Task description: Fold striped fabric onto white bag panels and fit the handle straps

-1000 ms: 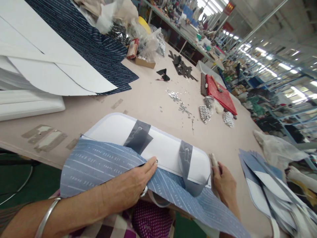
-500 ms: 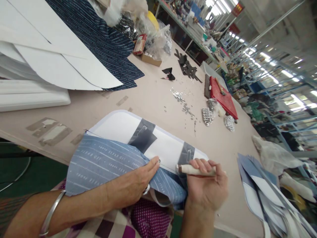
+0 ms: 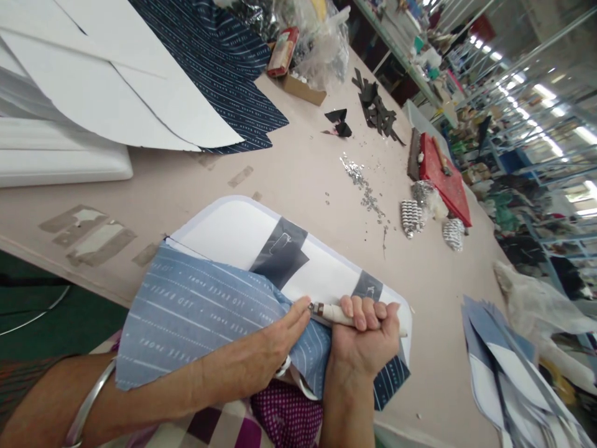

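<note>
A white panel with blue printed fabric folded over its near side lies at the table's front edge. Two dark patches cross the panel, each bearing a thin metal piece. My left hand presses on the panel's near edge, its fingers closed over the fabric and its thumb hidden. At its fingertips is a tiny metal piece, partly covered. Wrapped in my right hand is a white-handled tool, whose metal tip meets the left fingertips.
Small metal bits are scattered beyond the panel. Black strips, a red block with a hammer, and foil packs lie farther back. White sheets pile up left; more fabric-edged panels rest right.
My right hand has brought the tool leftward, from apart to touching at my left fingertips. My left hand stays on the panel. The whole view has shifted slightly.
</note>
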{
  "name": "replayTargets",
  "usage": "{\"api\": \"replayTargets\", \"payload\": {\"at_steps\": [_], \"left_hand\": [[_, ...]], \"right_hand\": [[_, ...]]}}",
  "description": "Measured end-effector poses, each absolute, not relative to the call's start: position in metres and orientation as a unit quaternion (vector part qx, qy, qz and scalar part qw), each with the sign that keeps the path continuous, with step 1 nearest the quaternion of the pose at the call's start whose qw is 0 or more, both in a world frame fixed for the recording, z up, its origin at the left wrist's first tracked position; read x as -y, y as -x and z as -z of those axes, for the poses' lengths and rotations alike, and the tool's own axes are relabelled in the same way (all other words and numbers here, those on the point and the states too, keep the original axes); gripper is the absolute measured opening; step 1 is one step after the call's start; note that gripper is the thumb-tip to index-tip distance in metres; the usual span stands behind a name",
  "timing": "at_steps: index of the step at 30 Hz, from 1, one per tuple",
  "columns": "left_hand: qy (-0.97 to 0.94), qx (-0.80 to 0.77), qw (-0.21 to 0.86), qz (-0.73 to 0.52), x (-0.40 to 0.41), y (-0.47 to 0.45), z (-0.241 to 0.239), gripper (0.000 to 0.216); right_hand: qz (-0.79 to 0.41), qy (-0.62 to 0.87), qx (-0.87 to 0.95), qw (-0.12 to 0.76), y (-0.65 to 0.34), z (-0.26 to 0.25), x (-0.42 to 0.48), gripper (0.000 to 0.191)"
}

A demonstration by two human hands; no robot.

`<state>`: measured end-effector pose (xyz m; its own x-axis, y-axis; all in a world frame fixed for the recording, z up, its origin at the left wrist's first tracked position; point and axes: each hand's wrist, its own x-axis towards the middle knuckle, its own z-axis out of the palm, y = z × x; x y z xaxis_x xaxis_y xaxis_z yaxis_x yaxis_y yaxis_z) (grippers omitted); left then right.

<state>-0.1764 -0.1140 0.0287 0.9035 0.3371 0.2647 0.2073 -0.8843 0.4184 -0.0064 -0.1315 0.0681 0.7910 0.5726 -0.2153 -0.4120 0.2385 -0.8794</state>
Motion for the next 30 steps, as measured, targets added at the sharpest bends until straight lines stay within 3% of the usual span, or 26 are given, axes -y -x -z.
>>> {"api": "replayTargets", "payload": {"at_steps": [7, 14, 22, 30], "left_hand": [[-0.951, -0.173, 0.121, -0.227, 0.118, 0.174, -0.026, 0.057], [-0.959, -0.198, 0.088, -0.181, 0.124, 0.176, -0.025, 0.06], [-0.966, -0.182, 0.034, -0.182, 0.124, 0.172, -0.023, 0.055], [-0.953, -0.195, 0.035, -0.228, 0.117, 0.177, -0.03, 0.054]], "right_hand": [[-0.317, 0.521, 0.081, 0.788, 0.004, -0.064, 0.13, 0.045], [-0.303, 0.513, 0.041, 0.802, 0.009, -0.067, 0.127, 0.039], [-0.284, 0.519, 0.284, 0.755, 0.038, -0.077, 0.121, 0.033], [-0.278, 0.524, 0.203, 0.779, 0.017, -0.073, 0.129, 0.038]]}}
